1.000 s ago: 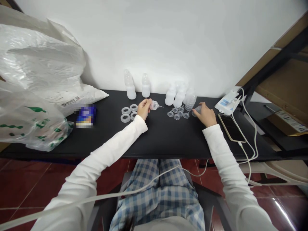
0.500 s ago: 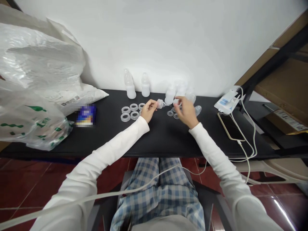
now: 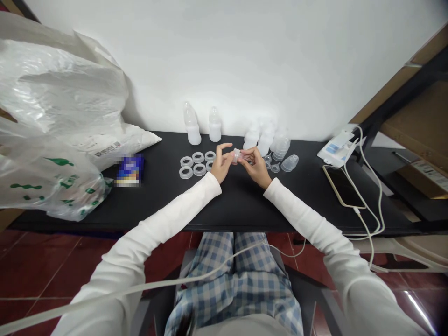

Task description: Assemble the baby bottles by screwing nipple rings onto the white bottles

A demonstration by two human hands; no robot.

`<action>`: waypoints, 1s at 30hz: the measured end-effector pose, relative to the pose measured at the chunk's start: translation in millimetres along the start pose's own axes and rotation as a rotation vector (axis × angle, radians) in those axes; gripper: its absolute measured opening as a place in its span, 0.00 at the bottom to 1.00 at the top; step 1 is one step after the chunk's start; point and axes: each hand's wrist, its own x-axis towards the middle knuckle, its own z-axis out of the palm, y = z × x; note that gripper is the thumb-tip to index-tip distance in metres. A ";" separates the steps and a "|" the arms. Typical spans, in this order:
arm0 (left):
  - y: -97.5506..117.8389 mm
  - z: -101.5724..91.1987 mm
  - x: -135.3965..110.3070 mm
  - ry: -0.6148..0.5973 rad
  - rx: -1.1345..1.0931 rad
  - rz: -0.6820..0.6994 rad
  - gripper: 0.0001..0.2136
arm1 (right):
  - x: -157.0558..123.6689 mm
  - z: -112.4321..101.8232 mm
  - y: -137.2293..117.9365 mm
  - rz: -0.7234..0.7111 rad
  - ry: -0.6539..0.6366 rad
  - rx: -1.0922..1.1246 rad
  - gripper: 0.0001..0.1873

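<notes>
Over the black table [image 3: 238, 200] my left hand [image 3: 221, 163] and my right hand [image 3: 257, 165] meet at a small clear plastic bottle part [image 3: 238, 155], both pinching it between fingertips. Several clear plastic rings [image 3: 196, 163] lie just left of my left hand. Small clear teats [image 3: 272, 164] and a stack of clear caps [image 3: 281, 147] lie right of my right hand. A clear cap [image 3: 290, 163] lies on its side beyond them. Two assembled bottles [image 3: 192, 125] stand at the wall, with more bottle bodies [image 3: 257, 136] beside them.
Large plastic bags [image 3: 52, 130] fill the table's left end, with a blue packet [image 3: 130, 169] beside them. A phone [image 3: 343, 185] on a white cable [image 3: 367, 205] and a white pouch [image 3: 338, 147] lie at the right. A wooden shelf [image 3: 413, 116] stands at far right.
My right hand came from the caps at the right to the middle and joined my left hand on the small clear part. My left hand shifted slightly right.
</notes>
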 end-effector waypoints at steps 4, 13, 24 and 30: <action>4.6 -6.2 -1.7 -0.042 0.227 0.077 0.20 | -2.4 1.6 -2.3 -0.027 -0.067 -0.074 0.22; -5.4 -10.7 2.7 0.061 0.545 0.069 0.21 | -0.4 -12.7 -8.3 -0.327 -0.342 -0.487 0.11; -19.4 -39.6 4.9 -0.141 0.839 0.316 0.22 | -3.6 -38.5 -1.5 -0.454 -0.430 -0.904 0.11; -10.0 -40.2 0.4 -0.261 1.168 0.187 0.09 | -8.6 -41.4 -4.7 -0.455 -0.513 -0.986 0.11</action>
